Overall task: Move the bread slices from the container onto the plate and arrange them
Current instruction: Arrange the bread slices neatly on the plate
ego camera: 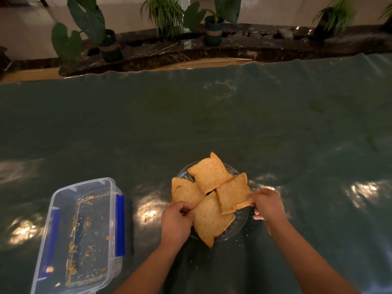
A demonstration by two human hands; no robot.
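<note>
Several brown bread slices lie overlapping on a clear glass plate [241, 221] near the table's front. The far slice [210, 172] rests on top of its neighbours. My left hand [176, 221] pinches the left edge of the near slice [212, 221], next to the left slice [184, 190]. My right hand [268, 205] pinches the right corner of the right slice [232, 194], whose near edge is lifted a little. The clear plastic container [63, 194] with blue clips stands at the lower left and holds only crumbs.
A dark green glossy cloth [191, 124] covers the table, with crumbs scattered around the plate. Beyond the far edge runs a dark marble ledge [254, 47] with several potted plants [214, 28].
</note>
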